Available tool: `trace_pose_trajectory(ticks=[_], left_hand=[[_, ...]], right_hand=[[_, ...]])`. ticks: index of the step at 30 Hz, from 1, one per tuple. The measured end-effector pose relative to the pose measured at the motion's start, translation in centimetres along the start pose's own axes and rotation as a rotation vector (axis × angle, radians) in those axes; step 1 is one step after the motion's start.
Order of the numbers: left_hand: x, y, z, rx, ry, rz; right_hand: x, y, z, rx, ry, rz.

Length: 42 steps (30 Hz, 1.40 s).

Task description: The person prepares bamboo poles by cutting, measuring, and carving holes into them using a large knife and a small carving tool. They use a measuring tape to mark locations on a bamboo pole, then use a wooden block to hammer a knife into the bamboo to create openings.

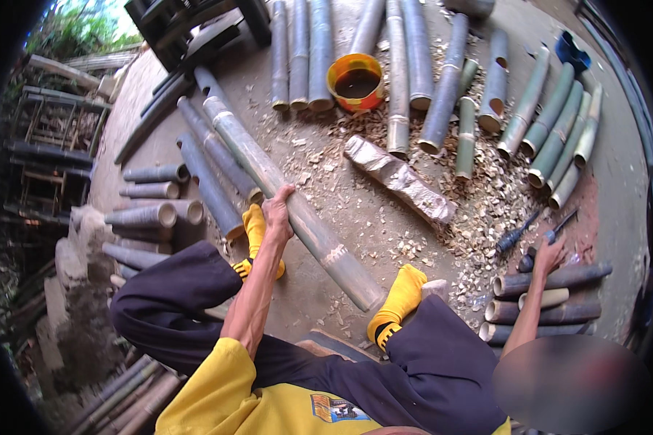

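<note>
A long grey-green bamboo pole (279, 192) slants from the upper left down to the floor between my feet. My left hand (277, 212) is closed around it near its middle. Far to the right, my right hand (549, 254) is closed at the dark handle of a hand tool (559, 228) with a thin pointed shaft; its fingers are partly hidden. Beside that hand lies a second dark-handled tool (516, 235). Short bamboo pieces (559, 279) are stacked just below the right hand.
A rough wooden block (399, 177) lies among wood chips (497, 210). An orange-yellow bucket (355, 82) with dark liquid stands ahead, between bamboo lengths (321, 58). More bamboo tubes (149, 217) lie at left. A blue object (572, 52) rests far right. My yellow-socked feet (399, 301) flank the pole.
</note>
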<state>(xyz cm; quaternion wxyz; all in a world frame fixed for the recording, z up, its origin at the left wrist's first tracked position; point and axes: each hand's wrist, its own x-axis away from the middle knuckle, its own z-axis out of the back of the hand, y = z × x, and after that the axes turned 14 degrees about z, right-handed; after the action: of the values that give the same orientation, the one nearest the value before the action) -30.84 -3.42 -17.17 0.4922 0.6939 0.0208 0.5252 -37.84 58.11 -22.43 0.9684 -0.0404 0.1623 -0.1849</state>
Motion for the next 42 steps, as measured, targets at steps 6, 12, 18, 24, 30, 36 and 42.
trace_pose_trajectory(ticks=[6, 12, 18, 24, 30, 36, 42], left_hand=[[-3.8, 0.1, 5.8, -0.086, 0.229, 0.014], [-8.7, 4.6, 4.9, -0.183, 0.25, -0.014], [-15.5, 11.6, 11.4, -0.442, 0.571, -0.41], [-4.6, 9.0, -7.0, -0.737, -0.132, -0.871], [-1.3, 0.0, -19.4, -0.788, -0.41, -0.891], [-1.3, 0.2, -22.5, -0.774, -0.476, -0.729], [2.5, -1.2, -25.7, -0.561, -0.837, 0.164]], right_hand=[[4.5, -4.2, 1.9, -0.234, 0.11, 0.261], [6.9, -6.6, 3.5, -0.405, -0.009, 0.212], [8.1, -14.5, 5.2, -0.36, -0.153, 0.362], [5.3, -23.5, 3.3, -0.806, -0.337, 0.421], [0.3, -34.3, -1.6, -0.93, -0.331, 0.27], [0.0, -33.7, -1.6, -1.238, -0.549, -0.091], [11.8, -28.4, 5.2, -0.929, -0.22, 0.465]])
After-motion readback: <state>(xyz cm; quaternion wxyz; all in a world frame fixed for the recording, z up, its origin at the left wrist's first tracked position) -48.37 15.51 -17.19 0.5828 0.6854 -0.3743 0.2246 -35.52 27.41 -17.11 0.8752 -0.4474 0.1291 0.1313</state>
